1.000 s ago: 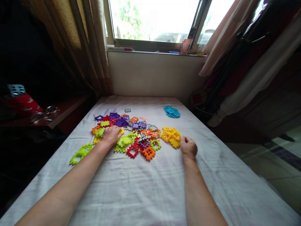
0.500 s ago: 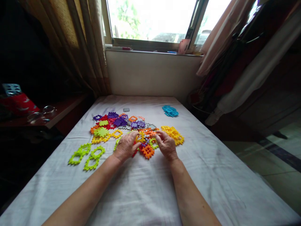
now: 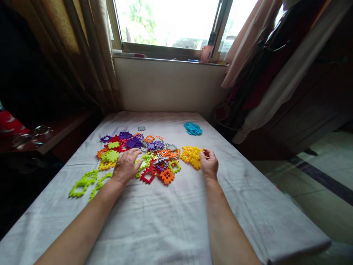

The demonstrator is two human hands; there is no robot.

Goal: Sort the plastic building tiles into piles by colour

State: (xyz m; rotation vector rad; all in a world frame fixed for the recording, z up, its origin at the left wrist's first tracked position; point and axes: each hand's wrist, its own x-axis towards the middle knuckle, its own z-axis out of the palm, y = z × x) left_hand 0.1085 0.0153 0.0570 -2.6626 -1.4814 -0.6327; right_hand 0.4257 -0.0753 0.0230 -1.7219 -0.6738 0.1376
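My right hand point(image 3: 209, 164) is at the right edge of a heap of yellow interlocking plastic pieces point(image 3: 190, 156). Its thumb and fingers close on a yellow piece there, mostly hidden by the hand. My left hand point(image 3: 126, 165) hovers at the left part of a mixed pile, thumb apart from the fingers, with nothing visible between them. Close to it lie light-green pieces point(image 3: 110, 156) and a red square frame point(image 3: 148, 176). An orange window-shaped piece point(image 3: 167, 176) and purple pieces point(image 3: 134, 142) also belong to the pile.
Blue pieces point(image 3: 193, 129) form a separate heap at the far right of the cloth-covered table point(image 3: 165, 228). Green frames point(image 3: 82, 184) lie at the left, and a grey piece point(image 3: 141, 128) at the back. Eyeglasses point(image 3: 41, 130) rest on a side surface.
My right hand has moved right from the mixed pile to the yellow heap. My left hand has drawn back left, and the yellow piece is gone from it. The view has shifted slightly.
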